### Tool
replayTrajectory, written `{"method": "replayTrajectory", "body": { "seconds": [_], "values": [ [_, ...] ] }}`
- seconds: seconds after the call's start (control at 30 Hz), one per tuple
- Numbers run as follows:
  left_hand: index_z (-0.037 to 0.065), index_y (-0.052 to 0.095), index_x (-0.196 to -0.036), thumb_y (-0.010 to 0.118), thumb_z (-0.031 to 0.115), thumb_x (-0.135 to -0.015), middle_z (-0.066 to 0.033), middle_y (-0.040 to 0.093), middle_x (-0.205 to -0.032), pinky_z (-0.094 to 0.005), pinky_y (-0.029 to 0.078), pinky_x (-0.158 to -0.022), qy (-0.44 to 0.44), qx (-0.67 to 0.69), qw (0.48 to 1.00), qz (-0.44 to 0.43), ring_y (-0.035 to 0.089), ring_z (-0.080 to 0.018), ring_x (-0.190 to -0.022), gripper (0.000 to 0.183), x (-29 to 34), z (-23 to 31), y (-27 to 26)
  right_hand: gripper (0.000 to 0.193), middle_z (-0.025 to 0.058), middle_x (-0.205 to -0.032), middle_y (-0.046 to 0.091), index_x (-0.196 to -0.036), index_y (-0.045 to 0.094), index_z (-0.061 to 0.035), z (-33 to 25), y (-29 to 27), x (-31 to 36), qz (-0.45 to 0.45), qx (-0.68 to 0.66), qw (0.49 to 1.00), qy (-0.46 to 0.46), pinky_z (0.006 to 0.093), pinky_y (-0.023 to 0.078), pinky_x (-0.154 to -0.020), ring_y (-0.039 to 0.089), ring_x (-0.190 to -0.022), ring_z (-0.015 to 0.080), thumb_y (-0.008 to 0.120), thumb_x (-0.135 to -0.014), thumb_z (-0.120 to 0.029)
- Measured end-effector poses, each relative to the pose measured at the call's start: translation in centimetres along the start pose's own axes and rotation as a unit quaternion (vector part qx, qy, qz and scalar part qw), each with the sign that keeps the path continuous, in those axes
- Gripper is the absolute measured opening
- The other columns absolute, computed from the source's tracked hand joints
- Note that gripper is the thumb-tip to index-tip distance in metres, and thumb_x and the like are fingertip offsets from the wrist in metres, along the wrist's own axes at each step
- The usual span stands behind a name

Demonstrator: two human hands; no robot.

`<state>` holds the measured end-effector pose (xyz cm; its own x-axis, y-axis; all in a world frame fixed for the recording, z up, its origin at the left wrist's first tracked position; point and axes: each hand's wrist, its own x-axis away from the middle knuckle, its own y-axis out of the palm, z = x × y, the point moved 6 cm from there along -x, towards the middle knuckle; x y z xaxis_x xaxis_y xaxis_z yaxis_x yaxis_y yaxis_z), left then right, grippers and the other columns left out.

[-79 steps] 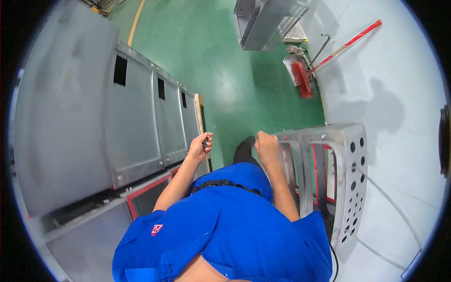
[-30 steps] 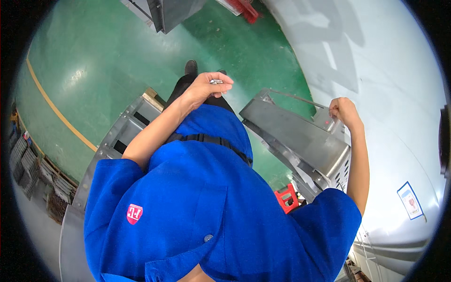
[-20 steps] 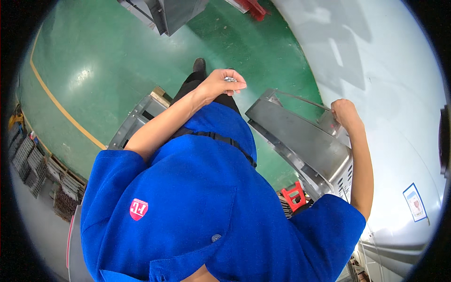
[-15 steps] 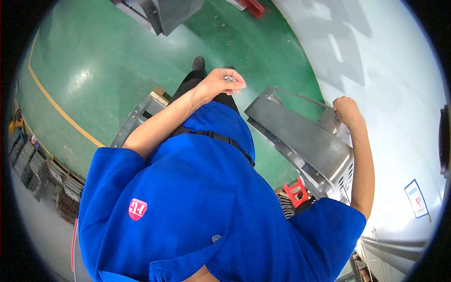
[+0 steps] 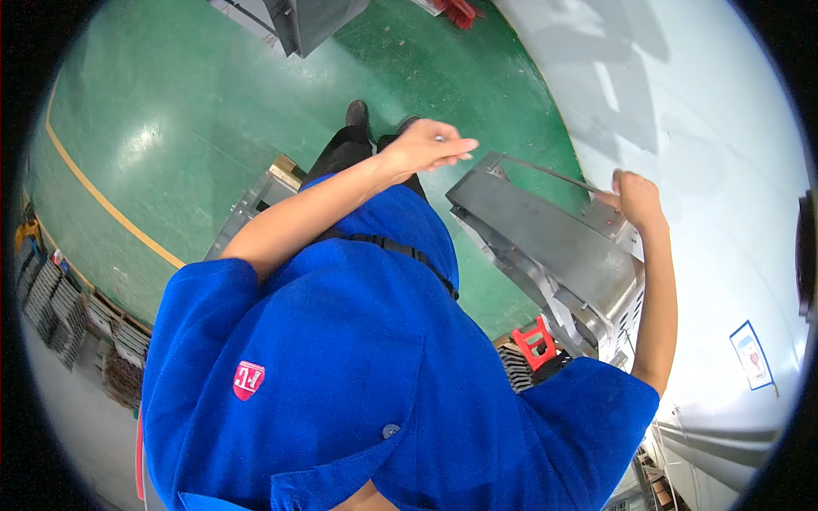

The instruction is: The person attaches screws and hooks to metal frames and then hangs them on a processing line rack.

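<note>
My left hand (image 5: pixel 426 146) is in the air to the left of a grey sheet-metal housing (image 5: pixel 537 226), apart from it. Its fingers are curled in, and a little silvery metal shows between them; the kind of piece is too small to make out. At the housing's right end is my right hand (image 5: pixel 639 202), fingers bent and thumb pointing down toward a small grey end panel (image 5: pixel 607 217) with a red dot. What those fingers hold, if anything, is hidden. Between the housing's long body and the wall side runs a thin metal rail (image 5: pixel 545 173).
A red plastic stool (image 5: pixel 535 342) stands below the housing. Another grey metal housing (image 5: pixel 319 21) is at the top, near a red brush (image 5: pixel 458 12). To my left stands a metal unit with a cardboard-coloured block (image 5: pixel 288 169). A white wall (image 5: pixel 707 213) borders the right side.
My left hand has moved right, toward the housing, and its fingers have turned. My right hand has lifted slightly from the end panel, its thumb now showing. The view has shifted a little.
</note>
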<state>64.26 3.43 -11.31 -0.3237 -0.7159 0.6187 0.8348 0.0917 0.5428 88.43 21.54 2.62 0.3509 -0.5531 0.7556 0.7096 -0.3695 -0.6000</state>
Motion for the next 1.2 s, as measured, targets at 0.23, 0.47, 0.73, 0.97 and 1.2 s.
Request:
{"method": "replayTrajectory", "body": {
  "seconds": [0.23, 0.47, 0.73, 0.97, 1.2],
  "values": [
    [0.004, 0.058, -0.063, 0.063, 0.034, -0.08, -0.0004, 0.054, -0.058, -0.0216, 0.03, -0.042, 0.197, -0.066, 0.978, -0.011, 0.043, -0.0046, -0.05, 0.034, -2.4, 5.3, 9.1, 0.011, 0.0043, -0.072, 0.061, -0.076, 0.051, -0.0024, -9.1, -6.7, 0.4, -0.056, -0.637, 0.76, -0.111, 0.0225, 0.046, -0.063, 0.058, -0.068, 0.0102, 0.062, -0.076, -0.005],
    [0.003, 0.057, -0.064, 0.063, 0.031, -0.08, -0.0008, 0.053, -0.059, -0.0226, 0.031, -0.044, 0.201, -0.029, 0.979, 0.021, 0.042, -0.0058, -0.051, 0.033, -1.5, 6.3, 11.1, 0.01, 0.0066, -0.076, 0.063, -0.082, 0.054, -0.001, -8.8, -6.2, 1.5, -0.017, -0.668, 0.74, -0.082, 0.0244, 0.048, -0.065, 0.06, -0.07, 0.0123, 0.061, -0.074, -0.001],
    [0.001, 0.056, -0.085, 0.045, 0.015, -0.086, -0.0041, 0.052, -0.071, -0.0201, 0.033, -0.045, 0.086, 0.14, 0.985, -0.042, 0.043, -0.0067, -0.054, 0.018, -2.6, 3.4, 11.9, 0.006, 0.0088, -0.065, 0.061, -0.07, 0.059, -0.0001, -2.9, -3.4, 1.3, 0.071, -0.401, 0.911, -0.063, 0.0268, 0.046, -0.058, 0.058, -0.06, 0.0166, 0.058, -0.065, 0.004],
    [-0.002, 0.052, -0.096, 0.036, 0.01, -0.085, -0.0072, 0.053, -0.075, -0.0226, 0.035, -0.045, 0.043, 0.066, 0.991, -0.109, 0.046, -0.0086, -0.057, 0.023, -2.2, -0.3, 9.8, 0.009, 0.0141, -0.06, 0.058, -0.061, 0.057, -0.0008, -0.3, 1.0, 1.8, -0.015, -0.109, 0.993, -0.051, 0.0342, 0.046, -0.056, 0.058, -0.058, 0.0287, 0.056, -0.055, 0.006],
    [-0.002, 0.05, -0.103, 0.037, 0.013, -0.09, -0.008, 0.055, -0.074, -0.0212, 0.031, -0.043, 0.067, 0.037, 0.984, -0.163, 0.042, -0.0071, -0.054, 0.023, -1.6, 0.0, 10.2, 0.012, 0.0144, -0.064, 0.061, -0.064, 0.059, 0.0001, 0.3, 2.4, 1.6, -0.048, -0.116, 0.99, -0.056, 0.034, 0.047, -0.058, 0.061, -0.061, 0.0279, 0.056, -0.054, 0.007]
  ]
}}
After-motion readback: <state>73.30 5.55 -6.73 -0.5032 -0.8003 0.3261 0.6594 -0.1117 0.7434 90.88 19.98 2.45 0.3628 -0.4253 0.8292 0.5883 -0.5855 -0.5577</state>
